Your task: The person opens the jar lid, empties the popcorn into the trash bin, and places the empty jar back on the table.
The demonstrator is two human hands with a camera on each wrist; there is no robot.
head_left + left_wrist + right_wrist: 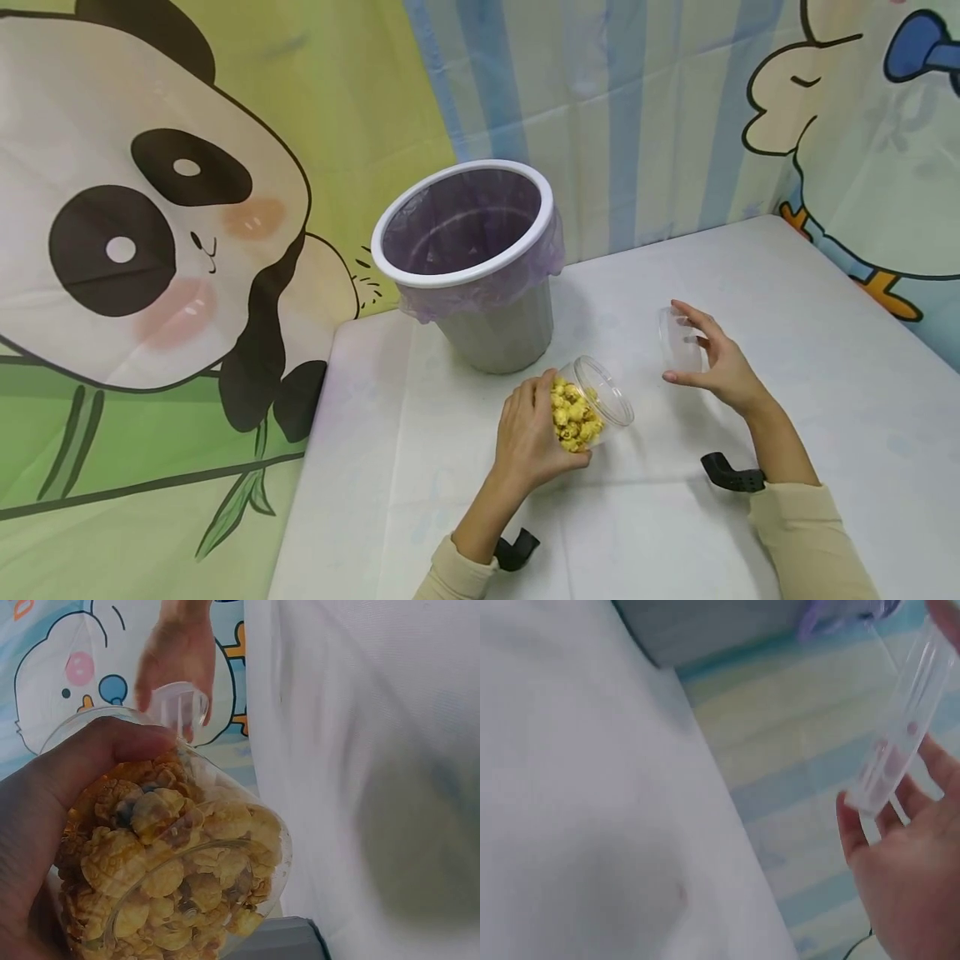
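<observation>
So the biggest thing here is the cartoon-printed fabric backdrop (337, 100), yellow-green with a panda on the left and blue stripes in the middle, hanging right behind the table covered in white cloth (637, 525). Near the table's back edge stands a round, tapered grey waste bin (498, 333), upright, and I'd guess it's back there so both hands get room up front. Its thin purple plastic bag (525, 271) folds over the top and hangs down outside the white ring-shaped rim (450, 280), probably so it can't slip in. Now the hands: the left hand (531, 437) is wrapped round the side of a clear round plastic jar (621, 407), fingers across the top side and thumb underneath, which looks like a sensible hold for something smooth and tipped over. The jar is in front of the bin, apart from it, tilted with its uncovered mouth facing the right hand (712, 362). That one pinches a clear round plastic lid (678, 357) by the edge, thumb on one side and fingers on the other, lid roughly on its side and well apart from the jar, I reckon to keep the mouth free. Smallest of all, the yellow knobbly popcorn pieces (573, 417) sit inside the jar, bunched toward its base, probably because the tilt isn't steep enough to spill them
</observation>
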